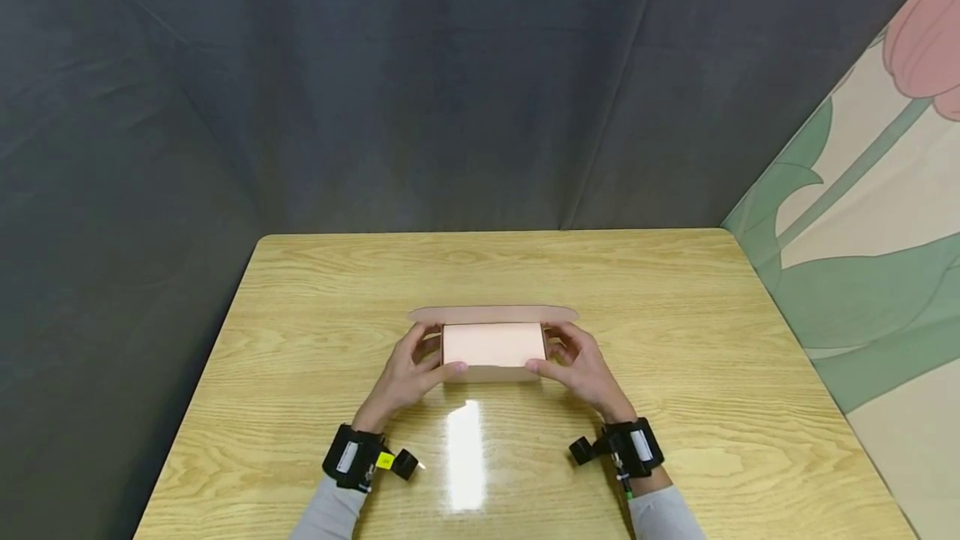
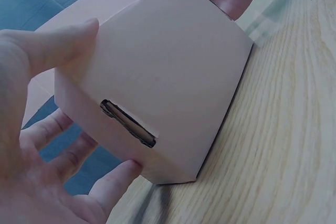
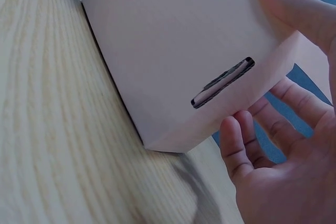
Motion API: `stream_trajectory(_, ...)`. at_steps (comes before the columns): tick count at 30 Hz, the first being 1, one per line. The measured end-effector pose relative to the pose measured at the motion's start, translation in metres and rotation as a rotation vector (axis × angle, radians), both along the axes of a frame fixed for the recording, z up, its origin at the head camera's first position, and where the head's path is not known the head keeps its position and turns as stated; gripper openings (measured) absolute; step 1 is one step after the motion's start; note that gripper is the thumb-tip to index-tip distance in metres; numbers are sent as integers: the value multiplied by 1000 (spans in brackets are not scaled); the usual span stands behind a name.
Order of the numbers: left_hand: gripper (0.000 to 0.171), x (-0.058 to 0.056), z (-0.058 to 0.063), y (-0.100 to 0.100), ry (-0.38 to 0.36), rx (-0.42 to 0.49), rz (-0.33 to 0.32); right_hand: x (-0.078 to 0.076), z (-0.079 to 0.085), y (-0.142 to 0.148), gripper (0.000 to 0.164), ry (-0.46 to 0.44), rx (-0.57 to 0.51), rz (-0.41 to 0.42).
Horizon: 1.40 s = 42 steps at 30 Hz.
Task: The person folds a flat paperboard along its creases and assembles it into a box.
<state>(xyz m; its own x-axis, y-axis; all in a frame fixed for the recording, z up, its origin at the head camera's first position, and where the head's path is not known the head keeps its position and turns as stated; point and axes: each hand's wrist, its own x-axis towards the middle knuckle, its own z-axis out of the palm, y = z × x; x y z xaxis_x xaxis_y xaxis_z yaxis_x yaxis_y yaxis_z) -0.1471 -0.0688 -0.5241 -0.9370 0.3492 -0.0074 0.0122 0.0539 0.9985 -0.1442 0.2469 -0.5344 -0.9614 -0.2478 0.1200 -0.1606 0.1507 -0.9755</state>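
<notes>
A pale pink cardboard box [image 1: 493,346] stands at the middle of the table, its long front wall towards me. Behind it, a wide flap [image 1: 491,314] with rounded ends sticks up. My left hand [image 1: 407,371] grips the left end, thumb on the front upper edge and fingers along the side. On the opposite end, my right hand [image 1: 583,367] holds the box the same way. Close up in the left wrist view, a narrow slot [image 2: 128,123] cuts the box near its corner fold. A matching slot [image 3: 223,83] shows in the right wrist view.
The wood-grain table [image 1: 337,290] runs back to a dark grey curtain [image 1: 450,107]. At the right hangs a cloth with a tulip print [image 1: 862,315]. Each wrist wears a black camera band, the left one [image 1: 356,457] with a yellow tag.
</notes>
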Motion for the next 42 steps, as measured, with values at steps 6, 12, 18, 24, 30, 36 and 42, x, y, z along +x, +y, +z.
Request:
stream_trajectory(6,79,0,1,-1,20,16,-18,0,6,1,64,-37,4,6)
stream_trajectory(12,78,4,1,-1,27,-28,-18,2,5,5,62,-62,43,13)
stream_trajectory(18,80,4,1,-8,39,-55,-10,4,6,10,64,-31,62,22)
stream_trajectory(24,65,-2,14,-24,228,-88,180,-3,16,22,40,139,21,-130)
stream_trajectory(30,36,-8,31,-33,476,-163,341,-10,33,25,27,264,-13,-289)
stream_trajectory(36,18,-7,35,-34,511,-183,336,-6,40,24,14,329,-30,-313)
stream_trajectory(42,11,-5,37,-33,525,-171,345,-6,44,21,10,333,-61,-290)
